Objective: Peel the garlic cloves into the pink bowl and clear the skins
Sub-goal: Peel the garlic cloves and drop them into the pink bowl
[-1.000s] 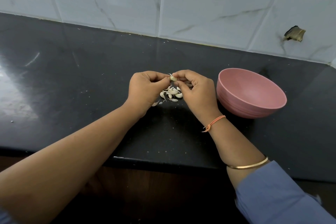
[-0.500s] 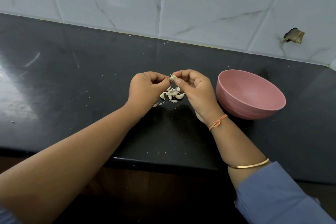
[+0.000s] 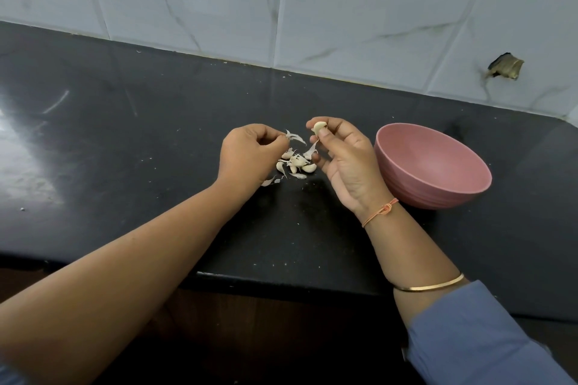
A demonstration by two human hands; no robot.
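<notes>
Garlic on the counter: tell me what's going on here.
A person is peeling garlic at a black counter. The right hand pinches a clove at its fingertips, while the left hand pinches a strip of skin. A small pile of cloves and skins lies on the counter between the hands. The pink bowl stands just right of the right hand; what shows of its inside is bare.

left hand (image 3: pixel 247 156): fingers (image 3: pixel 271 135) pinch skin (image 3: pixel 295 136) | right hand (image 3: pixel 350 162): palm showing, fingers (image 3: pixel 327 138) pinch clove (image 3: pixel 319 127) | hands apart
</notes>
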